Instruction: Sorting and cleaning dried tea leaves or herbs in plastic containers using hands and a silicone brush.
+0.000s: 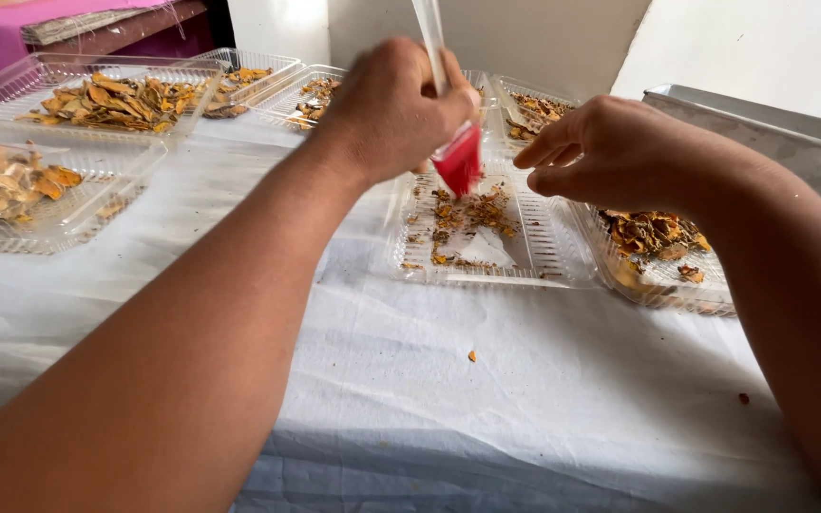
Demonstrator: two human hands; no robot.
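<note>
White-clothed table [486,399], left hand [391,109] gripping clear-handled red silicone brush [458,160], long axis near upright, bristles pointing down at clear plastic tray [548,242] of dried orange flakes [472,214], right hand [610,152] beside it, loosely open, empty.

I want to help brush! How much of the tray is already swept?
Partly done: much of the clear tray looks bare. In hand: the left hand holds the red brush over the crumbs piled in the tray's middle, with the right hand beside it. Left: those crumbs, plus two bits on the white cloth.
</note>
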